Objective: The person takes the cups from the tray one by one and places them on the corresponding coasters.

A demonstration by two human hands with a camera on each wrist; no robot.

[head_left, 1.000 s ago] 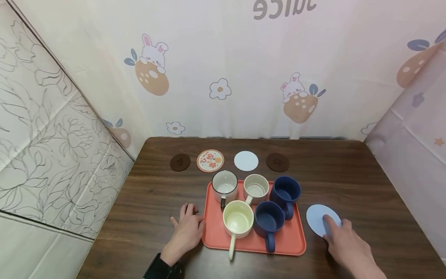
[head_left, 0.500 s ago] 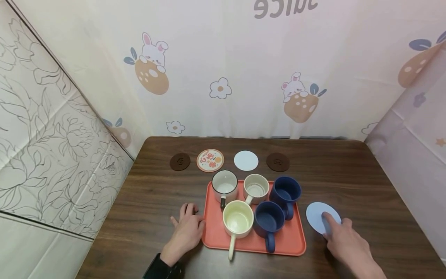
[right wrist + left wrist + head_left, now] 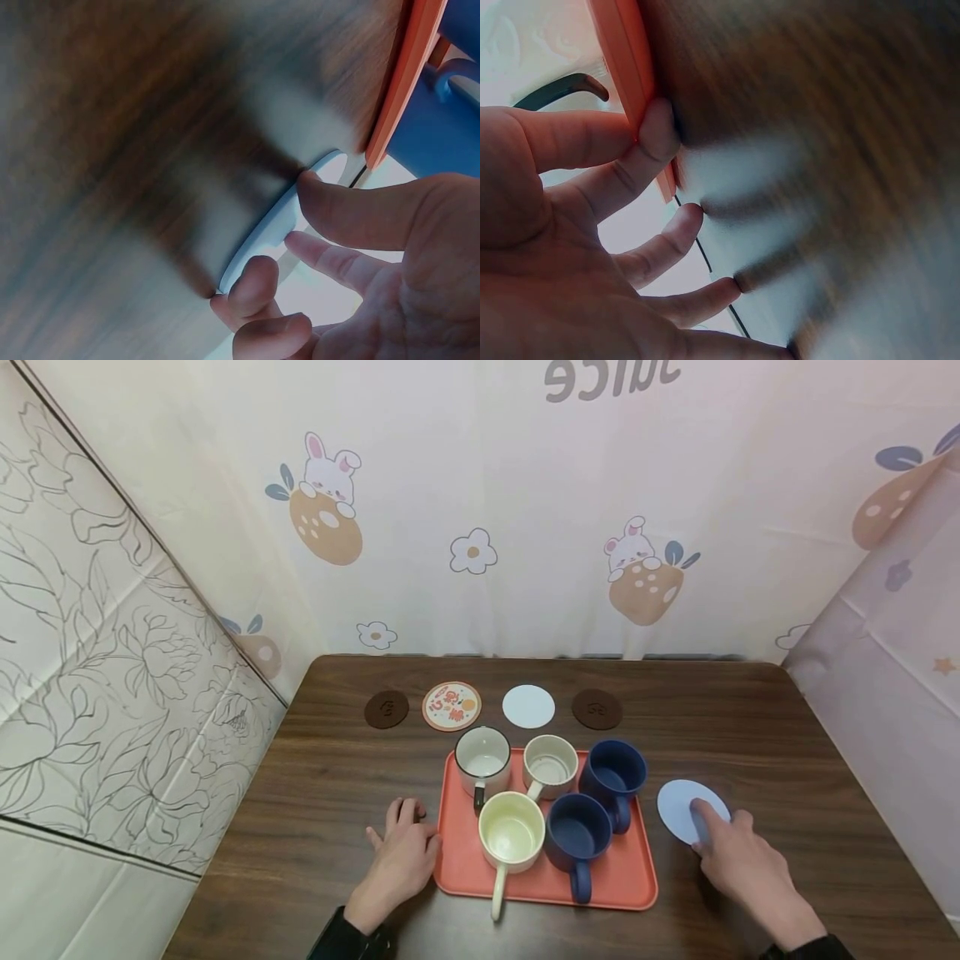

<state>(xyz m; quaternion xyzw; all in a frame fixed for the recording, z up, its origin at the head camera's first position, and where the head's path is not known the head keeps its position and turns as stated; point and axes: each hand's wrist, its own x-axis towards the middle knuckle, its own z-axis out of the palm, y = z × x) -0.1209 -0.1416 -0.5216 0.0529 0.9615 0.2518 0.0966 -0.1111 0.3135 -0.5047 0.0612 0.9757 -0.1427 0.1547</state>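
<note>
My right hand (image 3: 723, 843) presses its fingers on a light blue round coaster (image 3: 678, 806) lying on the table right of an orange tray (image 3: 622, 885). In the right wrist view the thumb and fingertips (image 3: 259, 277) touch the coaster (image 3: 262, 236) at its rim, beside the tray's edge (image 3: 401, 82). My left hand (image 3: 401, 839) rests flat on the wood by the tray's left side, and its thumb (image 3: 656, 131) touches the tray's rim (image 3: 622, 52). On the tray stand a dark-rimmed white mug (image 3: 482, 758), two cream mugs (image 3: 550, 764) (image 3: 512, 837) and two navy mugs (image 3: 615, 770) (image 3: 576, 837).
A row of coasters lies behind the tray: brown (image 3: 386, 709), orange printed (image 3: 451, 706), white (image 3: 528, 707), brown (image 3: 597, 708). Printed fabric walls close in the dark wooden table (image 3: 750, 735) at the back and both sides.
My right hand has slid the light blue coaster a little away from me and toward the tray. The left hand has stayed where it was.
</note>
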